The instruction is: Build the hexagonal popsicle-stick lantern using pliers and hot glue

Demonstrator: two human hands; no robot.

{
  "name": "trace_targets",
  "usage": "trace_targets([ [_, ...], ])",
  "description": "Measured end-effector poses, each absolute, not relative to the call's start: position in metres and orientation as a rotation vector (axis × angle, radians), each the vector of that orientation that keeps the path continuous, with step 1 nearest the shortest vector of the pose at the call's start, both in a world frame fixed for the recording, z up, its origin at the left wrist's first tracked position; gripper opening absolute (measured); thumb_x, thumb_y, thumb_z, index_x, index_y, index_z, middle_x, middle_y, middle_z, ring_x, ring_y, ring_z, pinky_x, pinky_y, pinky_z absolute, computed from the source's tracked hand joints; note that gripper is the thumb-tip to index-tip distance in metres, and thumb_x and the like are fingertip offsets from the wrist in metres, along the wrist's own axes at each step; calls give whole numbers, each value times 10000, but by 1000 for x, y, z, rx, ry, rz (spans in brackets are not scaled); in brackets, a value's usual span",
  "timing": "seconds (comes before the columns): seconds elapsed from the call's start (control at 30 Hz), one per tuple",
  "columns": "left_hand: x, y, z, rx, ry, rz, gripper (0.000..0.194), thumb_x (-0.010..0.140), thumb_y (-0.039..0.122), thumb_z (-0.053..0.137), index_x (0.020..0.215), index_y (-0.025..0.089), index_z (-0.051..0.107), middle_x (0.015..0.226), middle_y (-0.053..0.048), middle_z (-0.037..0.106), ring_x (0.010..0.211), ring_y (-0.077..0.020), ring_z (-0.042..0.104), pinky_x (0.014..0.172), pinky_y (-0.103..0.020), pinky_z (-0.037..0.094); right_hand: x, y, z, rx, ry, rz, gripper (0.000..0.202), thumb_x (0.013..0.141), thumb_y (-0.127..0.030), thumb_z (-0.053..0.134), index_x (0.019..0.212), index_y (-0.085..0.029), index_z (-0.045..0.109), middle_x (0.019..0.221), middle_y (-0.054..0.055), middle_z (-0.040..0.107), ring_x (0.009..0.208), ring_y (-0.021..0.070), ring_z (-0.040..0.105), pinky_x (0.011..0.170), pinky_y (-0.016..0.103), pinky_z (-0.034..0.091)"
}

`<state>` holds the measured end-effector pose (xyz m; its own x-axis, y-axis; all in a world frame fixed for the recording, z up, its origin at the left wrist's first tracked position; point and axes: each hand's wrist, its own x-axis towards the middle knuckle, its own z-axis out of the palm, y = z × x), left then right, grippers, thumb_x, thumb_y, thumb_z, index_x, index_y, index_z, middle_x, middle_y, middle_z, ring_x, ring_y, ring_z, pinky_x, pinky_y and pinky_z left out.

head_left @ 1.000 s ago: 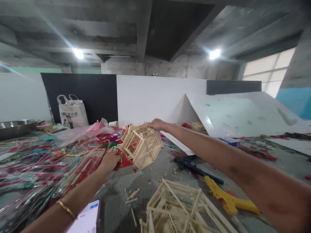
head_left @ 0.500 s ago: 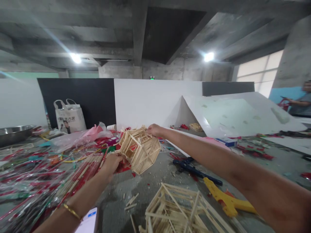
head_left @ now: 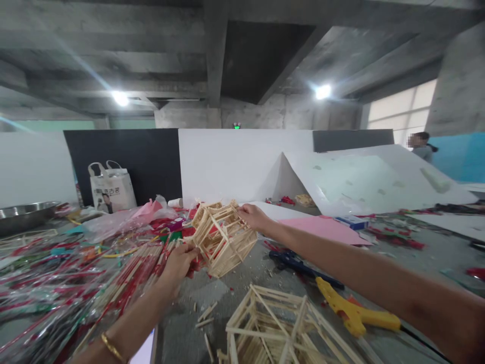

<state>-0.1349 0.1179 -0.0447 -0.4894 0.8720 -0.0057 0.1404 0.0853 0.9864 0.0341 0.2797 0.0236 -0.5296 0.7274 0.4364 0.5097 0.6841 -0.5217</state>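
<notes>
Lattice of pale sticks (head_left: 227, 237), one: held up and tilted, beyond the near stick frame (head_left: 290, 339) and to its left; turned since a second earlier, its flat face seen more slantwise. Right hand (head_left: 254, 217): thumb and fingers pinched together on the lattice's upper right edge, as before. Left hand (head_left: 180, 263): half curled, fingertips at the lattice's left edge; whether they gripped could not be told. Pink sheet (head_left: 322, 228): beyond the near stick frame, to its right; showed far more than earlier. Yellow glue gun (head_left: 352, 309): right of the near stick frame, cord newly visible. Phone (head_left: 144, 351): left of the near stick frame, reduced to a strip of screen. Person (head_left: 421, 150): far beyond the near stick frame, to its right; out of view a second earlier.
</notes>
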Motion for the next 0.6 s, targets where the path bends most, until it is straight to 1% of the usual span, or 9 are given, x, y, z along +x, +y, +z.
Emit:
trace_targets([
  [0.17,-130,112,-46,1092,1716,1507,102,698,278,498,665,182,484,477,54,488,421,-99,462,384,-192,308,45,271,17,-918,-2205,434,204,801,-279,447,791,-144,599,695,3,606,644,109,508,561,207,322],
  [0.27,-130,111,-50,1140,1718,1491,95,720,270,483,692,179,492,473,44,504,428,-104,463,395,-194,323,50,265,14,-904,-2183,441,198,811,-264,437,834,-149,596,763,15,625,696,118,529,603,211,343],
  [0.4,-132,113,-52,1122,1725,1455,127,771,276,448,688,185,477,516,36,507,454,-101,492,400,-188,333,54,257,11,-888,-2146,450,193,820,-266,431,841,-158,589,786,19,625,730,124,532,629,221,351],
  [0.6,-133,117,-51,1077,1728,1444,150,799,282,459,676,196,443,532,36,509,456,-101,496,403,-187,342,57,253,4,-853,-2110,436,187,827,-278,415,820,-165,564,782,19,612,730,124,520,640,226,353],
])
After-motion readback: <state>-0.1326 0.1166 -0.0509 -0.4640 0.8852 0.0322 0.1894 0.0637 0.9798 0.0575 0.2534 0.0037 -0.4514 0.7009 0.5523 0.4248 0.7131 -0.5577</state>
